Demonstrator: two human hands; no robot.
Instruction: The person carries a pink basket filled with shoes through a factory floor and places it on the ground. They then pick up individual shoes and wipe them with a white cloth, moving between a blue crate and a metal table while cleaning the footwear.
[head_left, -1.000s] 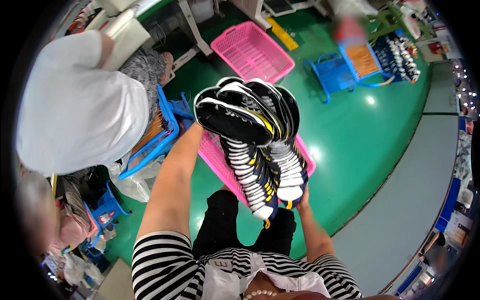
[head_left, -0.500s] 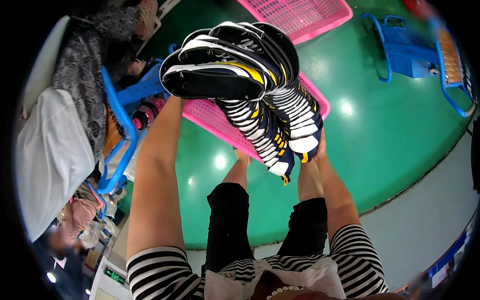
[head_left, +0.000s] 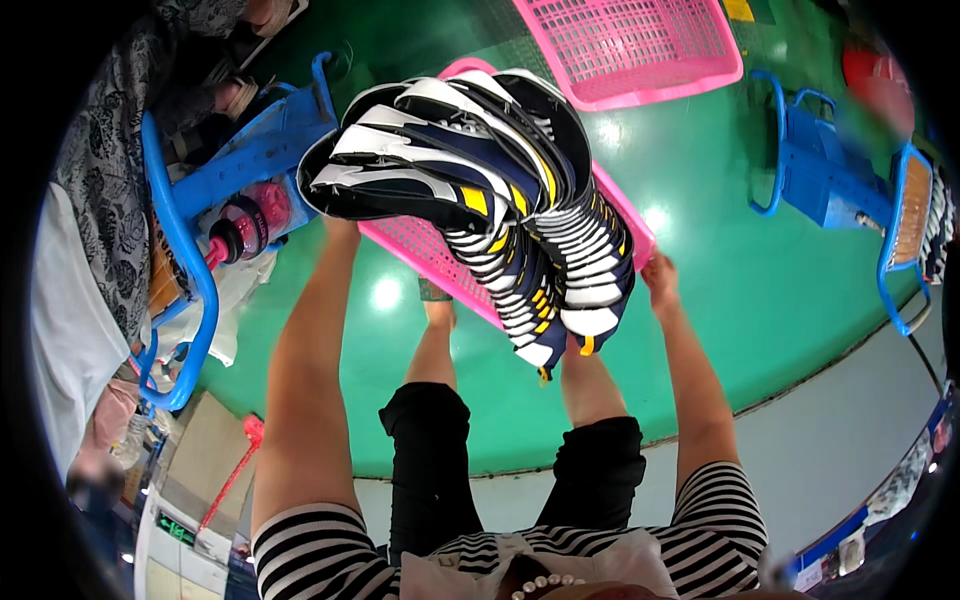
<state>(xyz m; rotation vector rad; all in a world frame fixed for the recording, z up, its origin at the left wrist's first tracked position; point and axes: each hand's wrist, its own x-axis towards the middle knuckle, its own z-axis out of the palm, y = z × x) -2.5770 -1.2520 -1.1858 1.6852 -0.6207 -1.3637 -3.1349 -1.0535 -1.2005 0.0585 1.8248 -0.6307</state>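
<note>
I hold a pink plastic basket (head_left: 425, 255) in front of me, above my legs. Several stacked shoe uppers (head_left: 480, 165) in navy, white and yellow are piled on it and hang over its near edge. My left hand (head_left: 340, 228) reaches under the basket's left end and is mostly hidden by the uppers. At the basket's right end, my right hand (head_left: 658, 274) grips the rim.
A second pink basket (head_left: 640, 50) lies on the green floor (head_left: 770, 300) beyond. A blue cart (head_left: 185, 250) with a pink bottle (head_left: 250, 215) stands at my left, beside a person in patterned clothes (head_left: 100, 190). Blue carts (head_left: 825, 175) stand at the right.
The basket with the uppers has come closer and higher in view. The blue cart at the left looks nearer, and the person in white has slid to the left edge.
</note>
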